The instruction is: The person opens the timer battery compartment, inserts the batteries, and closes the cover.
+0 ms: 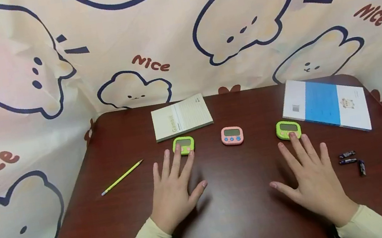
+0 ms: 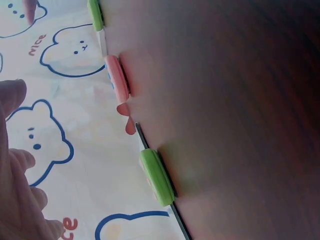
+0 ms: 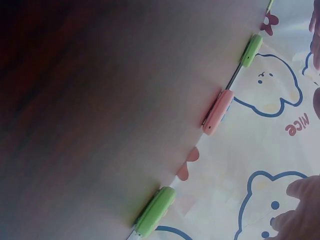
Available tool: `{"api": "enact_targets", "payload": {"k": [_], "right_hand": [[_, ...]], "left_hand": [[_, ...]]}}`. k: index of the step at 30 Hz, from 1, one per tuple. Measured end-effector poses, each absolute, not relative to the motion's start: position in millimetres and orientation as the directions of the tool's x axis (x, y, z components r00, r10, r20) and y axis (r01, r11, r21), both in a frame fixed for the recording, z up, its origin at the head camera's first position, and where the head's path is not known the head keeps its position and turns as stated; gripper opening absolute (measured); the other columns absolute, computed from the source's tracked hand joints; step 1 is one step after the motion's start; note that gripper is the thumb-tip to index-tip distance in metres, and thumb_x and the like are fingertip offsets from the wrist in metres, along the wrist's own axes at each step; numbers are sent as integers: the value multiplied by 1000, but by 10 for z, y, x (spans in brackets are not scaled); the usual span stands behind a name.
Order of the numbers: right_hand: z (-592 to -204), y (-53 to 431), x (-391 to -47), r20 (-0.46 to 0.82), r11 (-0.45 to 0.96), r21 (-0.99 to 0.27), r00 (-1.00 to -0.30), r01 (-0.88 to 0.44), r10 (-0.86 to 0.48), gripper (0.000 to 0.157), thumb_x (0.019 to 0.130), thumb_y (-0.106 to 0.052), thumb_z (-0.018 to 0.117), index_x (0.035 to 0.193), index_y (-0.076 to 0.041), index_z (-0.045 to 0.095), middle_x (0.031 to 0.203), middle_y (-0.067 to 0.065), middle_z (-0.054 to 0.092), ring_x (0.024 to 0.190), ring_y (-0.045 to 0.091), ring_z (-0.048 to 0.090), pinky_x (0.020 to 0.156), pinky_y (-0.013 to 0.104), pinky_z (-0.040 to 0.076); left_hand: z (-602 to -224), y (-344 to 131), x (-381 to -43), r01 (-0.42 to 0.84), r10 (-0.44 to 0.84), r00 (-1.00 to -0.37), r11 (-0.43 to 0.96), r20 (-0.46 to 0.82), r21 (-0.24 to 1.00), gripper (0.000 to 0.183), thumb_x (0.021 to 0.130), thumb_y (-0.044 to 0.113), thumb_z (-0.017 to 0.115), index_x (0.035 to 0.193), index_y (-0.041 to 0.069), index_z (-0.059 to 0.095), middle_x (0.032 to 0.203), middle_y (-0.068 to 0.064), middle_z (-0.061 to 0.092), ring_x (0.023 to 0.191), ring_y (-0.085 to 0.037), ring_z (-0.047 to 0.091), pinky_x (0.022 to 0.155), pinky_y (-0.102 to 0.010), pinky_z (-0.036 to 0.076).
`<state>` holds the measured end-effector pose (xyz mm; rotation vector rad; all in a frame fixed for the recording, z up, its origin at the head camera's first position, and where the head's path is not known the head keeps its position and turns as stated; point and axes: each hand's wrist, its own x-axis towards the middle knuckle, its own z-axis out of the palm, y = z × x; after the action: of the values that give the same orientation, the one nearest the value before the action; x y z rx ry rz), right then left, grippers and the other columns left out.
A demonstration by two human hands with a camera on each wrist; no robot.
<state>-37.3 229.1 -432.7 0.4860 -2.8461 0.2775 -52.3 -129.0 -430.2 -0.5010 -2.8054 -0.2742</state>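
My left hand point(image 1: 173, 195), fingers spread and empty, is over the near part of the table, its fingertips overlapping a green digital timer point(image 1: 187, 141) in the head view. On the other side, my right hand point(image 1: 315, 180) is likewise spread and holds nothing; its fingertips overlap the lower edge of a second green timer point(image 1: 285, 129). A pink timer point(image 1: 231, 131) with blue buttons lies between the two green ones. Both wrist views show these timers edge-on, including the pink timer point(image 2: 117, 79) and a green timer point(image 3: 155, 212), with fingers at the frame edge.
Behind the left timer lies a cream notebook point(image 1: 190, 115). A yellow-green pencil point(image 1: 122, 177) is at the left. At the right, a blue-and-white book point(image 1: 321, 103) lies beyond three dark batteries point(image 1: 346, 155). A printed cloth point(image 1: 176, 33) surrounds the dark wooden table point(image 1: 239, 228).
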Motion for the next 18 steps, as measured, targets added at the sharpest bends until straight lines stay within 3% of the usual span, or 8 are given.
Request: {"api": "enact_targets", "payload": {"k": [5,11,18], "right_hand": [[-4299,2287,-391,284,919,-163,-909,-359,-305,103,80,-65,71,159,-14,30,167,16,11,153,36,2,117,61,-9],[-4297,2257,-411,280,901,-224,-910,-371,-305,100,81,-59,74,157,-10,33,166,17,16,153,37,8,118,62,-6],[-4297,2170,-464,236,828,-445,-936,-342,-261,96,84,-45,79,156,-5,31,164,19,20,151,40,14,118,62,-2]], "left_hand": [[-4286,-1301,-545,357,298,-898,923,323,140,78,92,60,60,157,24,36,166,-9,21,150,-40,21,113,-69,19],[-4274,-1317,-535,333,269,-914,925,304,183,79,92,59,61,157,23,36,167,-9,16,152,-38,16,115,-67,15],[-4273,-1337,-565,301,219,-928,917,302,261,80,93,57,62,158,20,34,167,-11,15,152,-36,14,114,-68,19]]}}
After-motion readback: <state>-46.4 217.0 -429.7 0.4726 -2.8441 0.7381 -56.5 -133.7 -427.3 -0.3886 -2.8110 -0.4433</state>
